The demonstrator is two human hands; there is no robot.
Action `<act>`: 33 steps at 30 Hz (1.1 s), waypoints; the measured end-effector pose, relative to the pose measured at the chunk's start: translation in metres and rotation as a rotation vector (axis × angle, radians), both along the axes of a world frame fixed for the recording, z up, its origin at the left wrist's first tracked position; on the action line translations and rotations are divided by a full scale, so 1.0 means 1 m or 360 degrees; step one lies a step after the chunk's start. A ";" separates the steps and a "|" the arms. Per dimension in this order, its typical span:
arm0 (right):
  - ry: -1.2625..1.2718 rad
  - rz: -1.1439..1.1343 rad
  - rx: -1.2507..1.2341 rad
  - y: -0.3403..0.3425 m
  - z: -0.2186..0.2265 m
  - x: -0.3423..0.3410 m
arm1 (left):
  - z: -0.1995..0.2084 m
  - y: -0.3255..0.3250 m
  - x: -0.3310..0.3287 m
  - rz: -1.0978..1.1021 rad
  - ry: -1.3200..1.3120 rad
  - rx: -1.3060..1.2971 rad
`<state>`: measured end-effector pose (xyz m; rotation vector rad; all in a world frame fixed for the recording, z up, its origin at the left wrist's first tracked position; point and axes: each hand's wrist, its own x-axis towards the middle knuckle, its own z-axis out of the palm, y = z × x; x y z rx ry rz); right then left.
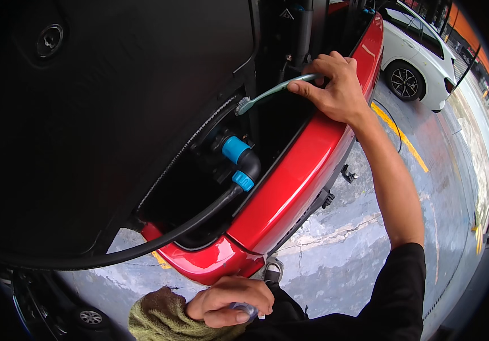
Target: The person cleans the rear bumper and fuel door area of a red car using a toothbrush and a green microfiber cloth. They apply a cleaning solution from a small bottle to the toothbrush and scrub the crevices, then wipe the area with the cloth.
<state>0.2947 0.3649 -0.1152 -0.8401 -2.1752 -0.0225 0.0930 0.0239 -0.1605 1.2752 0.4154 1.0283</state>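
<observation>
My right hand (335, 85) is closed on a pale green toothbrush (276, 91), pinching its handle between thumb and fingers. The brush's white bristles are against or very near the black edge of a dark recess, beside a toothed strip (185, 149); contact cannot be told. Low in the middle, my left hand (233, 300) wraps round a clear bottle (245, 310), mostly hidden by the fingers. An olive-green cloth (162, 315) hangs over or beside my left wrist. Inside the recess, below the brush, sits a black elbow pipe fitting (249, 163) with blue collars.
A black hose (182, 229) curves left from the fitting. The glossy red body panel (290, 193) borders the recess, and a large black panel (114, 113) fills the left. A white car (418, 51) stands at the far right, a dark car (57, 307) at lower left.
</observation>
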 end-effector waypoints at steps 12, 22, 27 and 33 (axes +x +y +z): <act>0.0082 0.0075 0.0506 -0.012 0.007 0.007 | 0.001 -0.002 0.000 0.0004 0.0027 -0.0006; -0.0055 0.0062 0.0352 -0.005 0.018 0.000 | 0.002 -0.002 -0.001 -0.0012 0.0030 -0.0009; -0.0216 -0.0153 -0.0458 -0.017 0.007 0.002 | 0.002 -0.003 -0.001 -0.0001 0.0027 -0.0007; -0.0104 -0.0121 -0.0178 -0.023 0.006 -0.001 | -0.001 -0.002 -0.001 0.0029 0.0014 0.0049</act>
